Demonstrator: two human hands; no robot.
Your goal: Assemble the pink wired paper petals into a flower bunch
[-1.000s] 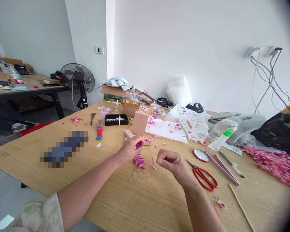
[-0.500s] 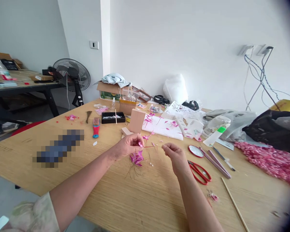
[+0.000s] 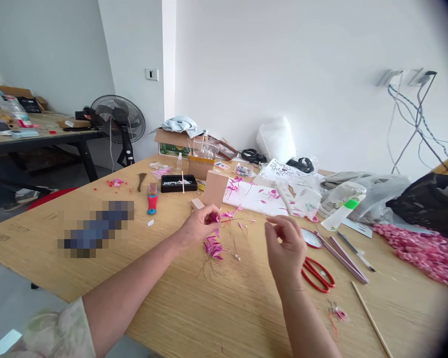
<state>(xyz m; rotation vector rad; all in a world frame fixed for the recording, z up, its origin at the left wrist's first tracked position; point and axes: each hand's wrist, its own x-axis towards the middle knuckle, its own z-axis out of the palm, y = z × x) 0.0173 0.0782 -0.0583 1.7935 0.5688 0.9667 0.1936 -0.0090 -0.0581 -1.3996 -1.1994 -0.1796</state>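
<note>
Above the middle of the table [image 3: 194,308], my left hand [image 3: 199,226] pinches a small magenta petal piece [image 3: 217,219] between thumb and fingertips. A thin reddish stem or thread reaches right from it. Beneath this hand lies a bunch of magenta petals [image 3: 212,247] with fine wire stems. My right hand [image 3: 285,243] is raised to the right, its thumb and fingers apart, and I see nothing in it. White beads [image 3: 237,257] on thin wires rest between the hands. Red-handled scissors [image 3: 318,274] lie just beyond the right wrist, their blades hidden behind it.
A wooden block [image 3: 214,188] stands behind my left hand, beside a white pad [image 3: 256,198] bearing pink flowers. Tweezers [image 3: 345,261], a round red-rimmed disc [image 3: 311,237] and a wooden stick [image 3: 371,318] lie right. A brush [image 3: 153,199] and black tray [image 3: 179,183] sit left.
My right hand has moved right, away from the left, and its pinched fingers have opened. My left hand still holds the petal piece. The whole view has shifted slightly.
</note>
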